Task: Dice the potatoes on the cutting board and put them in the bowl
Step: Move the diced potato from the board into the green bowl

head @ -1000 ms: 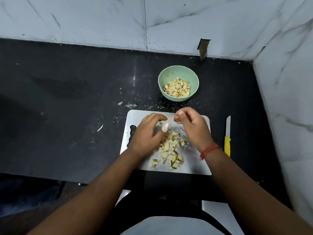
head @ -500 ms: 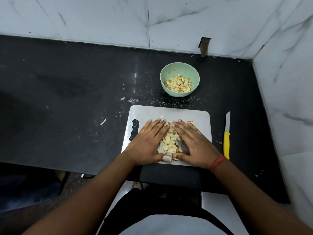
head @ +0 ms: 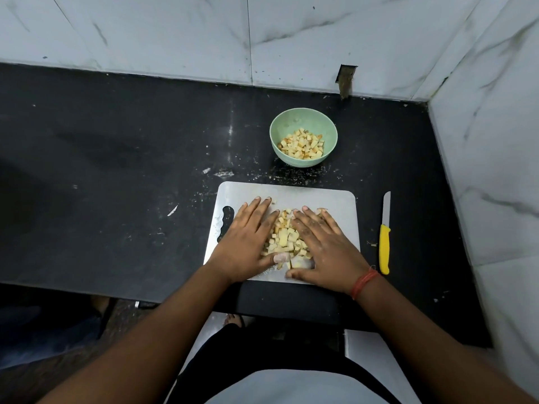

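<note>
Potato cubes (head: 287,239) lie in a small heap on the steel cutting board (head: 309,195), between both hands. They look light, firm and a little wet, so single pieces may slip; I think it is better to scoop the heap from both sides. Left hand (head: 246,243) and right hand (head: 326,247) lie flat, fingers straight, gripping nothing. Green bowl (head: 303,115) with more cubes stands behind the board on the desk (head: 116,176). Yellow-handled knife (head: 385,243) lies beside the board.

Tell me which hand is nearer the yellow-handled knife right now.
Right. The right hand lies flat on the cutting board at its right side, close beside the knife on the counter. The left hand is across the potato pile, on the board's left.
</note>
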Available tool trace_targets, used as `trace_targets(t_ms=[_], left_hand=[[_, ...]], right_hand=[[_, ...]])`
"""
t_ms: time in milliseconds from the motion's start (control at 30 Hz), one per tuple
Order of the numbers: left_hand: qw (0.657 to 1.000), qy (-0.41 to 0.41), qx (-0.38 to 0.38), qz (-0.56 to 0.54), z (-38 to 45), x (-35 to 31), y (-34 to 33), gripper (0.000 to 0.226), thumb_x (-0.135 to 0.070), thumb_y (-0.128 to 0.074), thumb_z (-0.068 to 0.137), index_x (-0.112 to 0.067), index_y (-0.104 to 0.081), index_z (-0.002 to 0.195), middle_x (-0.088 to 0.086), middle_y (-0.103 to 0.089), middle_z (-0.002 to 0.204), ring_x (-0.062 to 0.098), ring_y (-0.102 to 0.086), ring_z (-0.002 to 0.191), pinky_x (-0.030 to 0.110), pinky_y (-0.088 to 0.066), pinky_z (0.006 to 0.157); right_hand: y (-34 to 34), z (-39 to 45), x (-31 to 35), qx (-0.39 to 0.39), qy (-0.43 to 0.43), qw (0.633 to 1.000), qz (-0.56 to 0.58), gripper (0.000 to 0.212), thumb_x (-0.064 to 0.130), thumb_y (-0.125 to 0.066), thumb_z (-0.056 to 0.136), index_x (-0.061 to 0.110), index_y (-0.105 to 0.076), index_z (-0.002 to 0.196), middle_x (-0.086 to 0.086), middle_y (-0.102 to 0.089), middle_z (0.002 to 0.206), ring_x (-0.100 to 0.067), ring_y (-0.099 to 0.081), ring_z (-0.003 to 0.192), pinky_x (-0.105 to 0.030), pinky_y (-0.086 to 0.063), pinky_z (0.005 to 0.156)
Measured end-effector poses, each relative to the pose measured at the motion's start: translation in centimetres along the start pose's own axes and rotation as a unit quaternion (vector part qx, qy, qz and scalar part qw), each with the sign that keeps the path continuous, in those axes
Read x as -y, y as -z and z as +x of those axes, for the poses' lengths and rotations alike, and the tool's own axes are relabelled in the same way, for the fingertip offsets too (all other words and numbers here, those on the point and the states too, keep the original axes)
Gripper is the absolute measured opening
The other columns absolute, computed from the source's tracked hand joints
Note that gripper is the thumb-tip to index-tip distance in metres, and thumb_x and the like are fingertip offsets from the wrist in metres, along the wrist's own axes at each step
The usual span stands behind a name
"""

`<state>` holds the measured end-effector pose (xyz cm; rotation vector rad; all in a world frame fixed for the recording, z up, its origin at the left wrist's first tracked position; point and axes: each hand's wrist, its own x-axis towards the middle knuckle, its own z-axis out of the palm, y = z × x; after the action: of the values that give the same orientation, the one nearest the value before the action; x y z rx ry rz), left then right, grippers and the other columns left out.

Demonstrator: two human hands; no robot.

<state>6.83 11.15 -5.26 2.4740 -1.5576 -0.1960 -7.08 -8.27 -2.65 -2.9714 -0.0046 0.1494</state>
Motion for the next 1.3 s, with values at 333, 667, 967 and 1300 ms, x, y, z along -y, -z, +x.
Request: trace_targets(t_ms=[333, 667, 967, 1300], left_hand=[[0.998, 0.038, -0.033, -0.023, 0.2, -0.2, 0.5, 0.098, -0.083, -0.021, 0.093, -0.015, -0.023, 0.163, 0.010, -0.005, 0.173, 0.024, 0.003, 0.159, 0.048, -0.001, 0.129], [0.999, -0.008, -0.029, -0.027, 2.1, -0.9, -0.8, 0.094, -0.072, -0.010, 0.101, 0.001, -0.029, 0.158, 0.019, -0.030, 0.164, 0.029, -0.026, 0.152, 0.043, -0.020, 0.128], [0.992, 0.003, -0.107, -0.066, 3.6, -1.2, -1.0, 0.035, -0.041, -0.044, 0.098, -0.009, -0.056, 0.106, 0.009, -0.052, 0.106, 0.023, -0.042, 0.092, 0.042, -0.044, 0.082], [0.963, 0.084, -0.112, -0.229, 5.4, -0.9, 0.9, 0.035, -0.048, -0.038, 0.097, -0.019, -0.046, 0.080, -0.010, -0.042, 0.077, 0.013, -0.037, 0.077, 0.035, -0.032, 0.068]], right_hand=[[0.0, -0.3, -1.3, -0.045, -0.098, 0.994, 0.016, 0.101, 0.082, -0.031, 0.084, 0.017, -0.009, 0.157, -0.002, -0.001, 0.164, -0.016, 0.009, 0.151, -0.047, -0.002, 0.123], [-1.0, 3.0, -0.7, -0.039, 0.028, 0.999, 0.010, 0.082, 0.065, -0.041, 0.093, 0.013, -0.026, 0.154, -0.005, -0.023, 0.161, -0.019, -0.014, 0.150, -0.037, -0.014, 0.123], [-1.0, 4.3, -0.9, -0.135, -0.001, 0.989, 0.063, 0.029, 0.025, -0.045, 0.090, 0.017, -0.060, 0.114, 0.002, -0.057, 0.113, -0.022, -0.049, 0.102, -0.037, -0.046, 0.088], [0.8, 5.9, -0.8, -0.155, -0.063, 0.973, 0.158, 0.012, 0.017, -0.055, 0.091, 0.010, -0.063, 0.097, -0.006, -0.059, 0.094, -0.024, -0.055, 0.085, -0.037, -0.049, 0.075]])
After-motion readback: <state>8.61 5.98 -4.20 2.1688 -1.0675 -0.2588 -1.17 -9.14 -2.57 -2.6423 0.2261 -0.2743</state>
